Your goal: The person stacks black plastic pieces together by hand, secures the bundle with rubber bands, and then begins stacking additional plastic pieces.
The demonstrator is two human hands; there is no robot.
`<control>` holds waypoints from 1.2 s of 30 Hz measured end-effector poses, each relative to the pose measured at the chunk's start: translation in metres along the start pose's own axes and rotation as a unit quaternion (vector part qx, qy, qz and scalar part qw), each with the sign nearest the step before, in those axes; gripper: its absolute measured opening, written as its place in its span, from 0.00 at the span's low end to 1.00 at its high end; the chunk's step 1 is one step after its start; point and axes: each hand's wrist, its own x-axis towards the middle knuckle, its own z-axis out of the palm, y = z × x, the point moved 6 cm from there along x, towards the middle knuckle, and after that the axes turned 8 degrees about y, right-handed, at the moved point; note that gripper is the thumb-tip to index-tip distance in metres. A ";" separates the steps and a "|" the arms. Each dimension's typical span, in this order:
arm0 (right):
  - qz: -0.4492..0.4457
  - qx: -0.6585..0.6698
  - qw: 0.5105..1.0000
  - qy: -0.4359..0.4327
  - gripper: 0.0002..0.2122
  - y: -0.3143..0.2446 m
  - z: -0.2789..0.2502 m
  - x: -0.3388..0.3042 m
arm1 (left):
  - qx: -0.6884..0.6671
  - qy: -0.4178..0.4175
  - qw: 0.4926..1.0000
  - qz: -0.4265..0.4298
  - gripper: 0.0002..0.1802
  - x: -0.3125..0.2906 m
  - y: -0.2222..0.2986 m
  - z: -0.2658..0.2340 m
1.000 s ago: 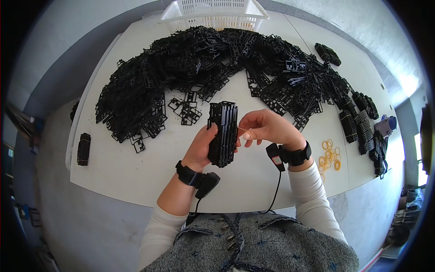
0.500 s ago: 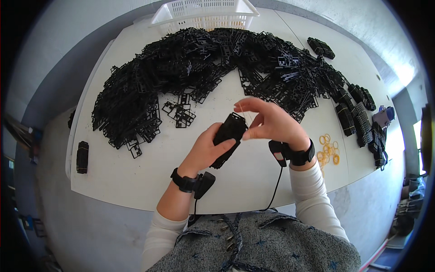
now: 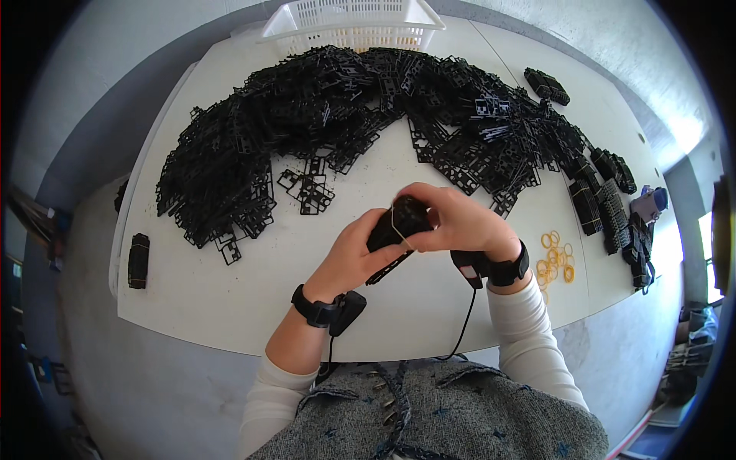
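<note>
Black plastic frames, stacked into a bundle [image 3: 397, 230], sit above the near middle of the white worktop [image 3: 230, 299], gripped from below by the left hand [image 3: 354, 257] with its fingers curled round the stack, while the right hand [image 3: 460, 222] pinches a thin rubber band [image 3: 396, 222] stretched over the bundle's top. A big heap of loose black frames [image 3: 345, 100] arcs across the far side, in front of a white basket [image 3: 354, 21]. Orange rubber bands [image 3: 556, 257] lie at the right, just beside finished bundles [image 3: 606, 207].
</note>
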 end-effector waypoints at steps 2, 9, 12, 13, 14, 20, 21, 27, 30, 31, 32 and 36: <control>0.001 0.025 1.000 -0.003 0.26 -0.002 -0.004 -0.001 | -0.037 0.011 0.999 -0.022 0.23 -0.001 -0.001 -0.004; 0.014 0.092 0.995 0.039 0.19 -0.010 -0.014 -0.002 | -0.250 0.039 0.964 -0.087 0.24 -0.003 -0.007 -0.006; 0.088 0.079 0.993 -0.014 0.08 0.005 -0.014 -0.004 | -0.331 0.073 0.936 -0.093 0.25 -0.002 -0.009 -0.016; 0.088 0.079 0.993 -0.013 0.08 0.009 -0.014 -0.003 | -0.331 0.073 0.936 -0.094 0.25 -0.002 -0.009 -0.015; 0.007 0.053 0.999 -0.007 0.06 0.004 -0.015 -0.001 | -0.334 0.077 0.934 -0.097 0.26 -0.002 -0.010 -0.016; -0.336 0.097 0.935 0.050 0.11 -0.031 -0.028 -0.002 | -0.297 0.111 0.946 -0.066 0.33 -0.002 -0.003 -0.025; -0.337 0.097 0.935 0.050 0.11 -0.030 -0.027 -0.002 | -0.297 0.111 0.946 -0.066 0.33 -0.002 -0.004 -0.025; -0.193 0.582 0.790 -0.015 0.07 -0.010 -0.020 0.004 | -0.377 0.105 0.919 -0.042 0.29 -0.002 -0.001 -0.022; -0.125 0.684 0.719 -0.025 0.08 -0.003 -0.011 0.003 | -0.378 0.112 0.918 -0.039 0.29 -0.004 0.002 -0.017; -0.101 0.696 0.710 -0.008 0.09 0.002 -0.009 0.003 | -0.377 0.113 0.918 -0.041 0.28 -0.004 0.002 -0.014; -0.078 0.708 0.701 0.009 0.12 0.006 -0.007 0.003 | -0.376 0.114 0.919 -0.043 0.28 -0.005 0.002 -0.013; -0.160 0.689 0.705 -0.050 0.16 -0.003 -0.007 0.000 | -0.385 0.086 0.917 -0.060 0.27 -0.006 -0.001 -0.002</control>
